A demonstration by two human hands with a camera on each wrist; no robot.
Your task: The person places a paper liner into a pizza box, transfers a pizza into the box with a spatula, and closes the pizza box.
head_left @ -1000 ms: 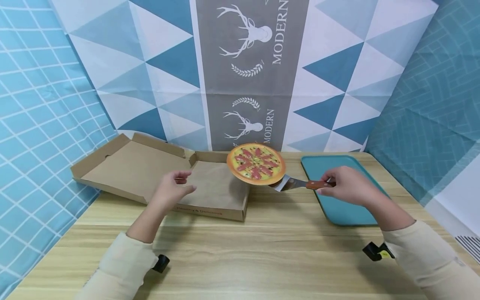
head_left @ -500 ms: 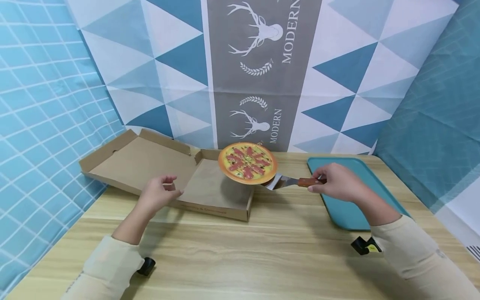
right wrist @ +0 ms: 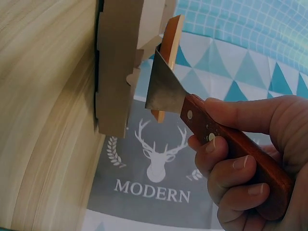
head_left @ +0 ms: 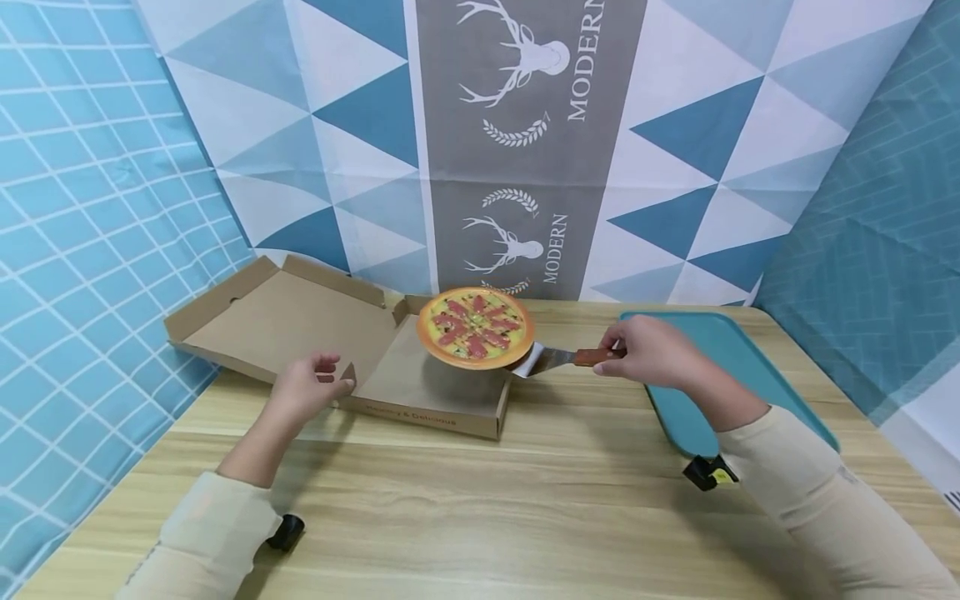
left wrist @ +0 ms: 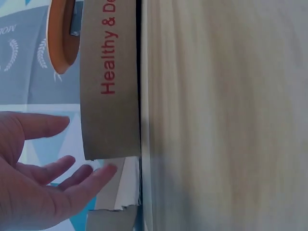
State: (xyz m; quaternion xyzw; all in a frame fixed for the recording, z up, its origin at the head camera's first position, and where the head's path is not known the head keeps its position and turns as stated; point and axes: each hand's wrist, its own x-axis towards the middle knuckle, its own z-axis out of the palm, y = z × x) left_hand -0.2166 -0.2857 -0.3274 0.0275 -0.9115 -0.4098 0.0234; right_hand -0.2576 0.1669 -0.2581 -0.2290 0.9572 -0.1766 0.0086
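My right hand [head_left: 651, 352] grips the wooden handle of a pizza server [right wrist: 166, 86], fingers wrapped round it in the right wrist view. On its metal blade rests a round pizza [head_left: 476, 328] with an orange-brown crust and pink strips on top. The pizza hangs over the right part of an open cardboard pizza box [head_left: 431, 414], above its bottom. My left hand [head_left: 302, 390] is at the box's front left corner, fingers loosely spread with nothing held. In the left wrist view its fingertips [left wrist: 108, 169] are right by the end of the box's printed front wall.
The box's lid [head_left: 288, 321] lies folded back to the left, near the tiled wall covering. A teal tray [head_left: 750, 367] lies on the wooden table [head_left: 480, 525] at the right, partly behind my right forearm. A patterned backdrop [head_left: 517, 150] stands behind.
My right hand has moved left with the server, carrying the pizza farther over the box. My left hand has shifted slightly left and down beside the box corner. The head view has shifted a little.
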